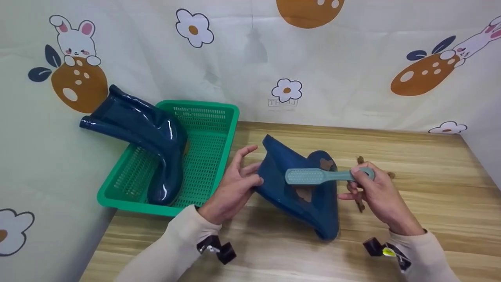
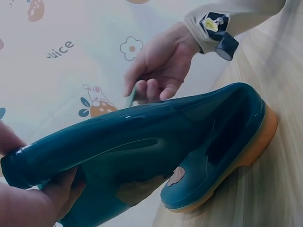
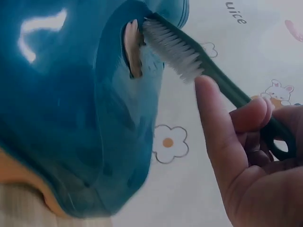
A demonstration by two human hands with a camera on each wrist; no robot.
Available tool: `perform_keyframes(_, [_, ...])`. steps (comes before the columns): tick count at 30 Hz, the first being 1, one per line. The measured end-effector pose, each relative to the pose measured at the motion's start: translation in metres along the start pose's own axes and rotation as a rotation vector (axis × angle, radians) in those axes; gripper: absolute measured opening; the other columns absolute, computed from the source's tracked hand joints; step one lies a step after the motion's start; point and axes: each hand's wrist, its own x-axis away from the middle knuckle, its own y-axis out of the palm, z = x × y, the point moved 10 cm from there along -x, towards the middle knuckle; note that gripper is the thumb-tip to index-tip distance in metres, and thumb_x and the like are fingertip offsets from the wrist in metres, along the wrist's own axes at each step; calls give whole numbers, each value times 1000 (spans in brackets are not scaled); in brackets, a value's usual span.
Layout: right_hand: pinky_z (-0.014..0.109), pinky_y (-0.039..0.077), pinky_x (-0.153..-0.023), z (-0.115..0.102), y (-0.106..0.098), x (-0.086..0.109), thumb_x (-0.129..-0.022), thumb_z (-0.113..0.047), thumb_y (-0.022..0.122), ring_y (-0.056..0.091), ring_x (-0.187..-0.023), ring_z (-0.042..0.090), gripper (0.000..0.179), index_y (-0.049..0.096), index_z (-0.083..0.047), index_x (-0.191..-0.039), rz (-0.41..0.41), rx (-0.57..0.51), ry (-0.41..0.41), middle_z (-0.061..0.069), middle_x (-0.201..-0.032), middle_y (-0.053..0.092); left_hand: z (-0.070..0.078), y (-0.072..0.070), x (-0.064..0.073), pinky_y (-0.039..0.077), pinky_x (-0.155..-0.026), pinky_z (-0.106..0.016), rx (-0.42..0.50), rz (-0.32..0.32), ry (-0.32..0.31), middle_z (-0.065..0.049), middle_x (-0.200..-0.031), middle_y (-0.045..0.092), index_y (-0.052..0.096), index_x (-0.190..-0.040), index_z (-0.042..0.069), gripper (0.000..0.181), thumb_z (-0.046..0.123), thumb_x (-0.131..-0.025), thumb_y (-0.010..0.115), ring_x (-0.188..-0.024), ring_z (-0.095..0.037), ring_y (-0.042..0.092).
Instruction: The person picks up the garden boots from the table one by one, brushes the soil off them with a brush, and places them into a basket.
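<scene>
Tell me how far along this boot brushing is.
Done: perhaps some dirt is off; brown pieces lie on the table. In hand: the left hand grips a rain boot; the right hand holds a bristle brush at it. To do: brown patches on its shaft and foot. The other boot, in the green basket: can't tell if clean.
</scene>
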Motion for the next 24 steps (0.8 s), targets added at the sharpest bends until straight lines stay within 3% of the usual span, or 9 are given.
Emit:
perform_keyframes(5, [43, 52, -71, 5, -23, 10, -97, -26, 48, 48, -61, 11, 34, 40, 6, -99, 31, 85, 29, 4, -70, 39, 0, 1, 0, 46, -89, -40, 20, -26, 5, -26, -131, 43, 23, -139, 13, 72, -16, -78, 46, -115, -35, 50])
perform_keyframes(9, [41, 53, -70, -2, -32, 15, -98, -24, 47, 47, -59, 10, 28, 39, 3, -92, 55, -7, -8, 2, -68, 39, 2, 1, 0, 47, -86, -37, 22, -39, 21, -26, -130, 44, 23, -139, 11, 72, -16, -77, 47, -114, -34, 50])
perform_keyframes(13, [44, 53, -67, -12, -17, 13, -98, -23, 48, 47, -58, 12, 26, 41, 1, -90, 20, -98, -52, 3, -67, 39, 3, 1, 0, 47, -86, -36, 6, -50, 28, -26, -131, 44, 22, -139, 11, 72, -15, -77, 47, -115, -33, 51])
perform_keyframes(17, [47, 53, -68, -11, 2, 11, -97, -25, 48, 43, -55, 12, 30, 40, 4, -94, -31, 3, -33, 4, -65, 36, 2, 1, 1, 46, -88, -37, -2, -49, 18, -26, -132, 43, 23, -139, 12, 71, -15, -77, 47, -113, -33, 52])
perform_keyframes(24, [41, 54, -66, -12, -13, 15, -97, -22, 47, 45, -54, 13, 31, 41, 8, -98, 107, 181, -105, 5, -64, 34, 1, 3, 1, 47, -86, -37, 4, -58, 11, -26, -132, 42, 23, -139, 13, 72, -16, -78, 47, -111, -34, 54])
